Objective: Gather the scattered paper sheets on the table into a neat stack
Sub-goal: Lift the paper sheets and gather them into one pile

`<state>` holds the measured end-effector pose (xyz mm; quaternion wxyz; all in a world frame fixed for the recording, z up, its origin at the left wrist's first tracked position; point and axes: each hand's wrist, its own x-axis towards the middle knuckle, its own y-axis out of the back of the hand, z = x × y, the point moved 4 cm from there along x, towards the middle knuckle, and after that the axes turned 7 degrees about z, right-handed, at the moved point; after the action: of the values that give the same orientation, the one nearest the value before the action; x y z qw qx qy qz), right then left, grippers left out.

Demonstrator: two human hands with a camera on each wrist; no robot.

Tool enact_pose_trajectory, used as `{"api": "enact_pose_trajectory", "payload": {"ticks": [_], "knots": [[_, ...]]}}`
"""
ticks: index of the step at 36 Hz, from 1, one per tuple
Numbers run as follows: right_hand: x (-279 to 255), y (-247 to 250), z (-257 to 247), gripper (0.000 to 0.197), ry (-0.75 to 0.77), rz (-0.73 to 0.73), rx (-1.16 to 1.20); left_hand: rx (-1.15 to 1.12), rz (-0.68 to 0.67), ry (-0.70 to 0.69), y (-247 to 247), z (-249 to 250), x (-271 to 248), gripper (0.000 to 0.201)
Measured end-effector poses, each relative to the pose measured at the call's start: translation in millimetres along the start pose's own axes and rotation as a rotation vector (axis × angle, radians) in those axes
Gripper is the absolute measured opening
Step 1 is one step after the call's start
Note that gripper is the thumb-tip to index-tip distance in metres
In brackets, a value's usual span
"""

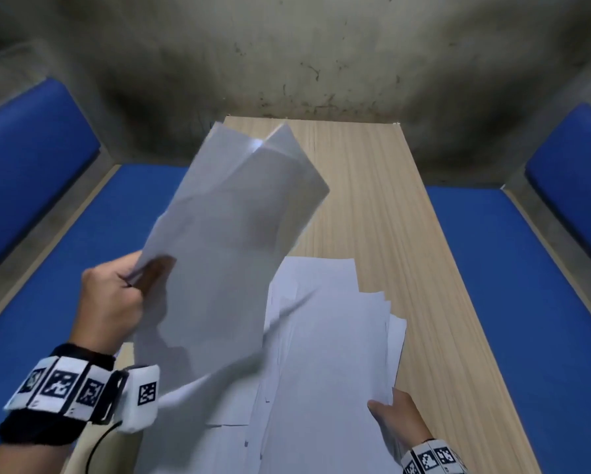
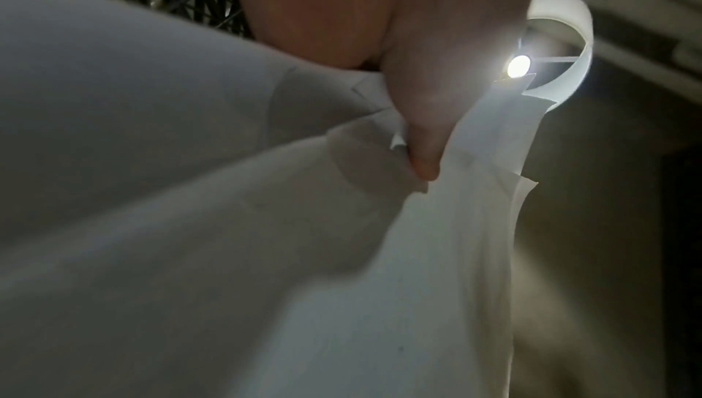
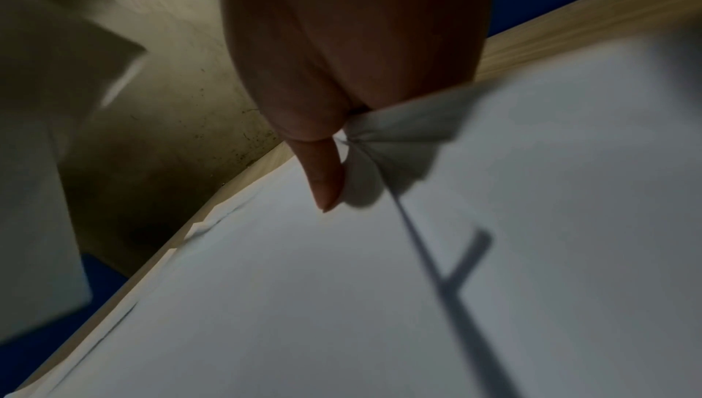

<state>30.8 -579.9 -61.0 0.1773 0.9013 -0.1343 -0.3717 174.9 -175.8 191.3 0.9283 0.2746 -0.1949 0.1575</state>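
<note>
My left hand pinches the near edge of a bundle of white sheets and holds it up in the air over the left of the table, its far corners curling. In the left wrist view my thumb presses on that bundle of sheets. A loose pile of white sheets lies on the wooden table, its edges uneven. My right hand grips the pile's near right corner, thumb on top; the right wrist view shows the thumb on the top sheet with the corner crumpled.
Blue cushioned benches run along both sides of the narrow table, with blue backrests behind them. A stained concrete wall closes off the table's far end. The far half of the table shows bare wood.
</note>
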Motion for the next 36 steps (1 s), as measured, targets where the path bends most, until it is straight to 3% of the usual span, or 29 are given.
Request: {"api": "enact_pose_trajectory", "payload": {"ticks": [4,9,11,13,17,20,22,26,30,33,36], "knots": [[-4,0,-4,0.014,-0.001,-0.001,-0.002,-0.221,0.034,0.177,4,8,10,0.019],[-2,1,-3,0.006,0.009,0.02,0.017,-0.216,-0.065,0.413,-23,-8,1,0.027],[6,0,7,0.009,0.001,0.015,0.024,-0.215,-0.146,0.48,-43,-15,-15,0.016],[18,-2,21,0.02,-0.01,-0.012,0.033,-0.214,-0.22,0.536,-65,-12,-37,0.018],[35,-4,42,0.035,-0.014,-0.062,0.09,-0.335,-0.297,0.836,-103,-24,-95,0.009],[21,-1,29,0.032,-0.031,-0.075,0.127,-0.381,-0.371,0.999,-126,-50,-131,0.024],[-3,0,3,0.027,-0.039,-0.068,0.137,-0.347,-0.417,1.029,-137,-62,-148,0.022],[-18,1,-12,0.022,-0.077,0.002,0.21,-0.277,-0.501,0.959,-154,-74,-166,0.024],[-19,0,-17,0.049,-0.189,-0.011,0.316,-0.017,-0.556,0.821,-163,-85,-175,0.013],[-26,-3,-25,0.032,-0.101,-0.01,0.366,0.095,-0.548,0.803,-173,-91,-184,0.041],[-29,-6,-25,0.02,0.005,0.021,0.302,0.16,-0.59,0.8,-181,-74,-191,0.049]]}}
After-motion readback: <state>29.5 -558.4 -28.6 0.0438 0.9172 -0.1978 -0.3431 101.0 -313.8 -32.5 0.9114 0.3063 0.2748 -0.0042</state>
